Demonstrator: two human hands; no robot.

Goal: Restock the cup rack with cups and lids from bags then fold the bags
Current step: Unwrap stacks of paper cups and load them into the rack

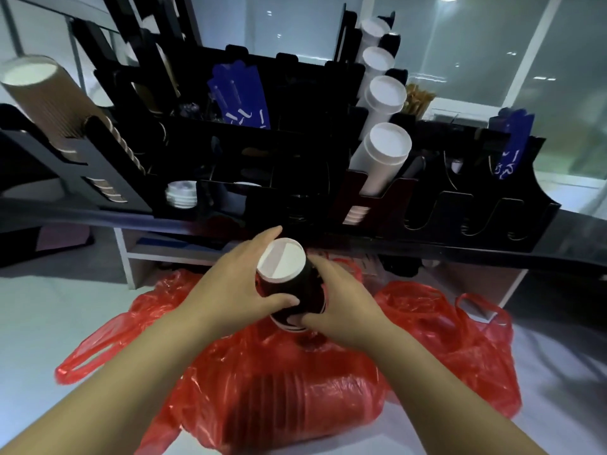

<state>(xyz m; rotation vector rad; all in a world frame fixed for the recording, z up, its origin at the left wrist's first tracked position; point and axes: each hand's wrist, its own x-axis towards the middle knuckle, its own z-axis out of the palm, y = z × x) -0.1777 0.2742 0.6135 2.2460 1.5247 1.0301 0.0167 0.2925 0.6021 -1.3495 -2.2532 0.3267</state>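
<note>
Fingers (262, 236) wrap the cup stack (305, 290) (lower end unclear).

Bare forearms (108, 372), bare left grip (236, 284), right grip (341, 307)

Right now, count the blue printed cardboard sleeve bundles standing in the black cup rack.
2: one blue sleeve bundle in the middle of the black cup rack, another at its far right end. Others may be hidden behind dividers.
</note>
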